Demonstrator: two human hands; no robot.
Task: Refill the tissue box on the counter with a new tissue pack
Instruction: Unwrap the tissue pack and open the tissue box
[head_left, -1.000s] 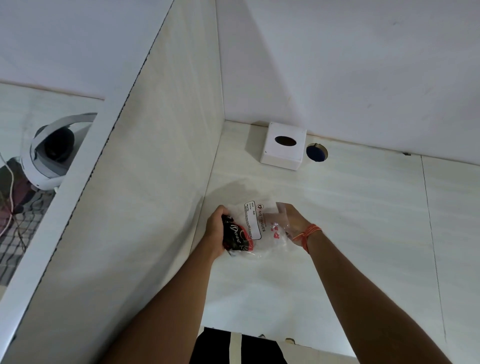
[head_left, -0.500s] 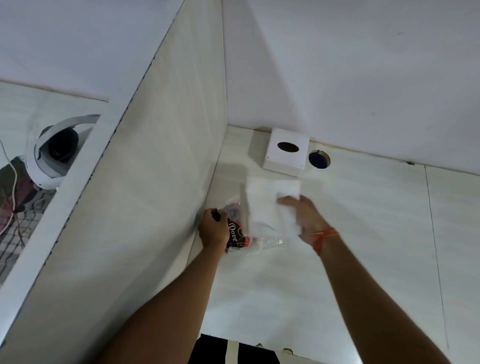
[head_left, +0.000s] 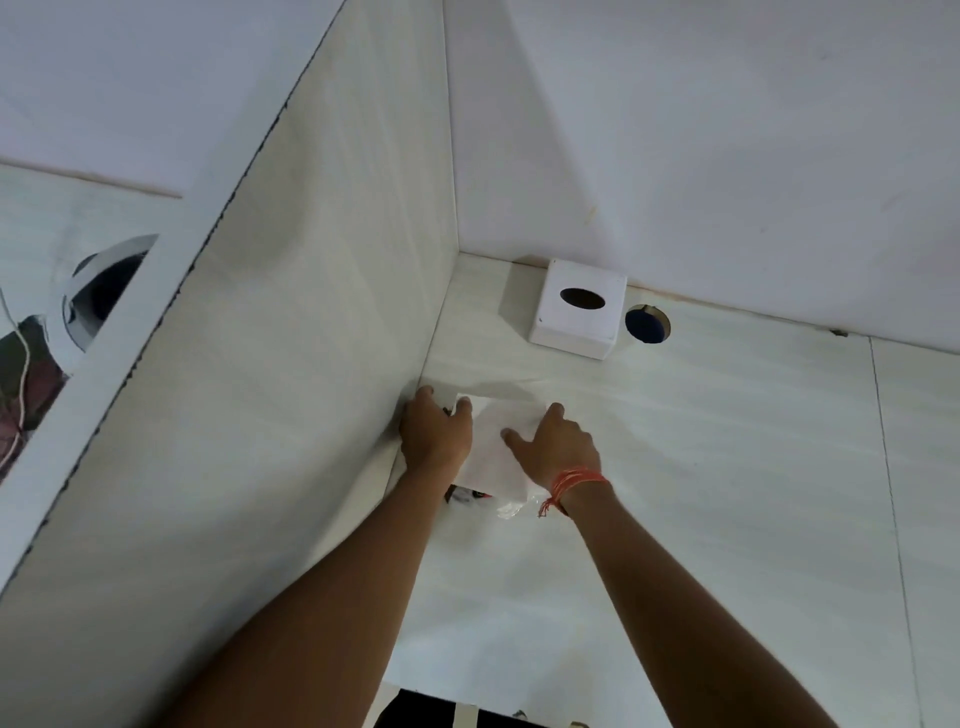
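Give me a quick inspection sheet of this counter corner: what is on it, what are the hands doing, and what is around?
Surface: pale counter, with a round hole cut in it near the back wall.
Job's things: white tissue box in the back corner, its oval opening dark; white tissue stack lying on the counter in front of it.
Clutter: crumpled clear wrapper with dark print, partly under the stack.
Grips: left hand and right hand both rest on the stack, fingers spread.
Cables: a thin cord shows in the mirror at far left.
Surroundings: side wall panel, plain back wall; orange thread band on the right wrist.
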